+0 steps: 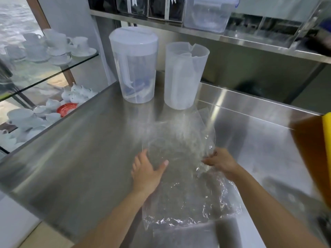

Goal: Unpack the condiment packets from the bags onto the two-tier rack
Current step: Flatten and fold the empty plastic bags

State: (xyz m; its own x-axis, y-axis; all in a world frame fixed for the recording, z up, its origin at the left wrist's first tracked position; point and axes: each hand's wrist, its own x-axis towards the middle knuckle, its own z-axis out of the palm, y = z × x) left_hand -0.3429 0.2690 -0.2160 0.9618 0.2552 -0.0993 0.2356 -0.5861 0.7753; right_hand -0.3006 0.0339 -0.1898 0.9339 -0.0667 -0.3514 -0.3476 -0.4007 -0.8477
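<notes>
Head view, and we've got the clear bag lying crumpled on the steel counter, empty as far as we can tell, with no packets and no rack in sight. Our left hand presses it down, fingers spread, while our right hand pinches its far edge. This bag looks done.

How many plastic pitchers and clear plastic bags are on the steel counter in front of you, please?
Tall translucent plastic pitcher: 2, one lidded, one open-topped
Crumpled clear plastic bag: 1
Total: 3
</notes>
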